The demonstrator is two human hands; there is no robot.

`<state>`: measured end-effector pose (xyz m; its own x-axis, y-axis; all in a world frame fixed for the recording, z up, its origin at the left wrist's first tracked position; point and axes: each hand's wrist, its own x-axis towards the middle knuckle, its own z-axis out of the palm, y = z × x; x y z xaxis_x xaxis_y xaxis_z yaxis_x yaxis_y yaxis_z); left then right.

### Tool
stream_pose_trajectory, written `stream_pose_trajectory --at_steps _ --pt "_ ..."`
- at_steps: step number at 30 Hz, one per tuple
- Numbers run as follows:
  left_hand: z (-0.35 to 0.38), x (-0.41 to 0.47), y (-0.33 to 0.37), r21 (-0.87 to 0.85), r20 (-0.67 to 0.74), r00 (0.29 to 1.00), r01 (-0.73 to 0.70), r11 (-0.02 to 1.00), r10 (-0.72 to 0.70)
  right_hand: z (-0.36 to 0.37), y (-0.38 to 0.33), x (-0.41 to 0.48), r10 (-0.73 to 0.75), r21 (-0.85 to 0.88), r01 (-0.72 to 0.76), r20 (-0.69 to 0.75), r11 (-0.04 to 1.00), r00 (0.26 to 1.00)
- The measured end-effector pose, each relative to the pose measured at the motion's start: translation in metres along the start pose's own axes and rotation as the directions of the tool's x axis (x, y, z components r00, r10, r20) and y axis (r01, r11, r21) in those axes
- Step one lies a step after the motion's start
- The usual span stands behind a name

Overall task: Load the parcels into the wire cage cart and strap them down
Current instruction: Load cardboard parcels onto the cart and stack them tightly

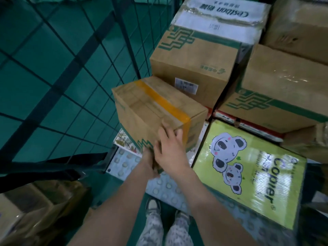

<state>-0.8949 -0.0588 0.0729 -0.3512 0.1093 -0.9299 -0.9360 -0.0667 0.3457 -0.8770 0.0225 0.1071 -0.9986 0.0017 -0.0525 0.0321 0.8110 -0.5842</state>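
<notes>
A small brown carton with a yellow tape band [156, 110] sits tilted inside the wire cage cart [58, 71], close to its left mesh wall. Both my hands hold its near end. My right hand [171, 148] lies over the near top corner. My left hand [149, 163] grips underneath, mostly hidden by the right. A dark strap [48, 167] hangs across the cage's left side. Other parcels are stacked around it: a brown carton with green print [193, 68] behind, a white-topped box [221, 16] further back, and a green koala copier-paper pack [248, 167] at the right.
More brown cartons [284, 89] fill the right side, over red-edged packs [248, 126]. A white dimpled pack [124, 162] lies under the held carton. Cardboard boxes [35, 210] sit outside the cage at lower left. The floor is green; my shoes [166, 210] stand at the cart's edge.
</notes>
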Motion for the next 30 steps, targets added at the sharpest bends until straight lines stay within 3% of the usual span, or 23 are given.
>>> stream_pose_trajectory --at_steps 3,5,8,10,12,15,17,20,25,30 --pt "0.014 0.014 0.035 -0.196 -0.002 0.992 0.12 0.973 -0.123 0.007 0.033 -0.005 0.088 -0.081 -0.078 0.135 0.994 0.987" --pt "0.028 0.008 0.057 -0.215 0.051 0.994 0.105 0.971 -0.096 0.014 0.054 -0.01 0.183 -0.139 -0.15 0.271 0.979 0.945" --pt "0.045 -0.003 0.068 -0.193 0.076 0.996 0.063 0.979 -0.049 0.023 0.072 -0.01 0.323 0.166 -0.348 0.162 0.923 0.933" --pt "0.05 -0.004 0.068 -0.154 0.07 0.997 0.027 0.988 -0.016 0.025 0.079 -0.002 0.471 0.353 -0.466 0.077 0.811 0.879" --pt "0.052 -0.002 0.062 -0.093 0.055 0.998 -0.013 0.996 0.019 0.025 0.084 0.005 0.596 0.492 -0.556 0.091 0.67 0.798" --pt "0.042 0.011 0.058 -0.062 -0.012 0.997 -0.077 0.995 0.077 0.026 0.086 0.016 0.661 0.576 -0.717 0.366 0.392 0.655" --pt "0.034 0.02 0.058 -0.029 -0.021 0.995 -0.1 0.995 0.099 0.028 0.086 0.023 0.65 0.557 -0.774 0.474 0.301 0.594" --pt "0.024 0.026 0.057 0.089 -0.041 0.991 -0.121 0.989 0.125 0.027 0.086 0.027 0.648 0.533 -0.782 0.478 0.322 0.593" --pt "0.015 0.011 0.055 0.545 -0.083 0.98 -0.107 0.832 0.18 0.014 0.081 0.017 0.62 0.357 -0.764 0.447 0.537 0.645" --pt "0.023 -0.043 0.077 0.623 -0.028 0.964 -0.191 0.759 0.265 -0.03 0.05 0.023 0.621 0.332 -0.721 0.368 0.608 0.693"
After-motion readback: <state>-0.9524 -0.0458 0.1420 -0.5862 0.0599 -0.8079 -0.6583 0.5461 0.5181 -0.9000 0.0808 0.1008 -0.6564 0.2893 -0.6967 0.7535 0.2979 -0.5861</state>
